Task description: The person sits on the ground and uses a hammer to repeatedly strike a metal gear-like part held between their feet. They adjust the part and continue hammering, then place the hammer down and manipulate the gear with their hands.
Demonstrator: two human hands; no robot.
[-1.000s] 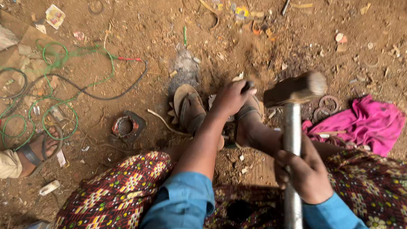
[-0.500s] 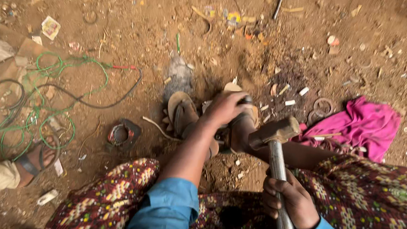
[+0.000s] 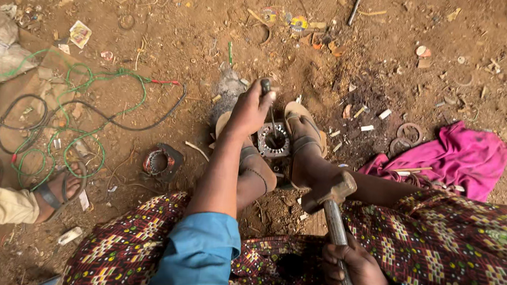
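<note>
small square printed wrapper [image 3: 80,33] — yellow-white, on dirt, upper left

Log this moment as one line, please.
left hand: holds chisel upright on round metal part | right hand: grips hammer, head low | feet flank part

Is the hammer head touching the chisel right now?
Apart. The head view shows the hammer head low by the right ankle, with the foot between it and the chisel held upright by the left hand.
</note>
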